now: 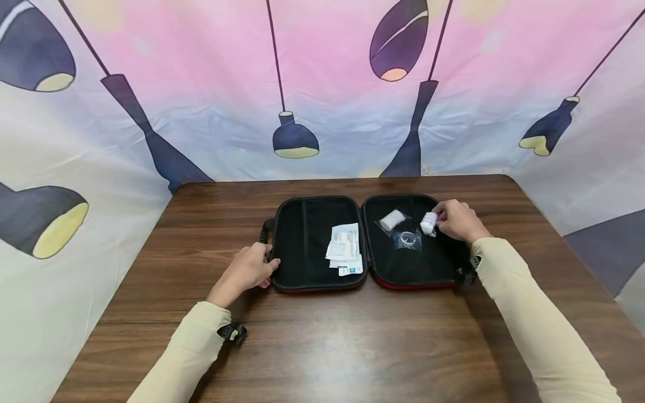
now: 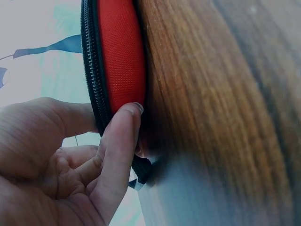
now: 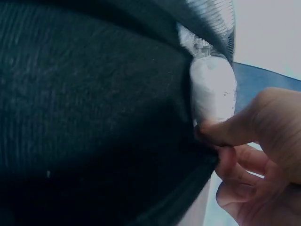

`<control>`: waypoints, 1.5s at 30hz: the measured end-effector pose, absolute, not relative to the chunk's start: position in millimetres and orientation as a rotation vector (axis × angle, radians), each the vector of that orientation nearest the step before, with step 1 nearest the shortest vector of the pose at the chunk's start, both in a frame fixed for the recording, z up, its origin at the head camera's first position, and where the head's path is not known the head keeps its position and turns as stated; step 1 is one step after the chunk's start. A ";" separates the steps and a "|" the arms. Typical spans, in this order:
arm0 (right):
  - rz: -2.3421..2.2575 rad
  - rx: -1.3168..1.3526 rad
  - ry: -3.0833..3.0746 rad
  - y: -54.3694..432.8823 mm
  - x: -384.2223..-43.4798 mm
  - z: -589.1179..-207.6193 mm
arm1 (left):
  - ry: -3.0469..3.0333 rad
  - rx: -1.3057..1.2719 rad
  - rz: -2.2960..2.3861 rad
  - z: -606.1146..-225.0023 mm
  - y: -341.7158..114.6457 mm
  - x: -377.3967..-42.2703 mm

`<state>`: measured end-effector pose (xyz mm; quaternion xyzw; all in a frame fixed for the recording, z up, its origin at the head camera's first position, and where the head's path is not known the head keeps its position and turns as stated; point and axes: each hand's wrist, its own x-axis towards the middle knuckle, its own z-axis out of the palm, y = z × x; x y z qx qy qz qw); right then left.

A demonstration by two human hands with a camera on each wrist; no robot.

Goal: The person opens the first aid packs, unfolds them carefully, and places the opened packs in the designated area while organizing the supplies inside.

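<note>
A zippered case (image 1: 292, 240) lies open flat on the table, black inside with a red outer shell. My left hand (image 1: 249, 267) grips its left edge near the handle; in the left wrist view, fingers and thumb lie about the zipper rim and the red side (image 2: 123, 56). Over the right half, my right hand (image 1: 459, 220) pinches one end of a white bandage roll (image 3: 212, 89) in clear wrap. Beside it in that half lie another wrapped white roll (image 1: 392, 220) and a clear packet (image 1: 407, 240) with a white ring-shaped roll. Flat white paper packets (image 1: 344, 246) lie in the left half.
The case stands toward the back of a brown wood-grain table (image 1: 322, 347). Behind the table hangs a cloth (image 1: 342, 89) printed with lamps. A black handle (image 1: 266, 229) sticks out from the case's left side.
</note>
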<state>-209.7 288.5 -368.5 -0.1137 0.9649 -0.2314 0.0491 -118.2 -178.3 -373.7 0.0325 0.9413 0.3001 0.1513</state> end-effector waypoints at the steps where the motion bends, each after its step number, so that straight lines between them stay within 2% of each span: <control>1: -0.705 -0.352 2.935 289.0 -209.2 -368.9 | 2.698 0.092 0.866 -374.0 -177.5 -118.2; 10: -0.936 -0.390 2.728 294.6 -202.5 -356.5 | 2.699 0.092 0.872 -372.8 -176.7 -117.7; 17: -1.002 -0.382 2.730 285.1 -203.5 -364.3 | 2.711 0.105 0.856 -373.0 -177.7 -115.9; 26: -0.990 -0.303 2.800 288.8 -202.6 -364.4 | 2.713 0.112 0.866 -374.9 -176.8 -117.2; 45: -1.055 -0.322 2.753 276.9 -204.1 -365.8 | 2.709 0.110 0.865 -376.6 -177.6 -117.9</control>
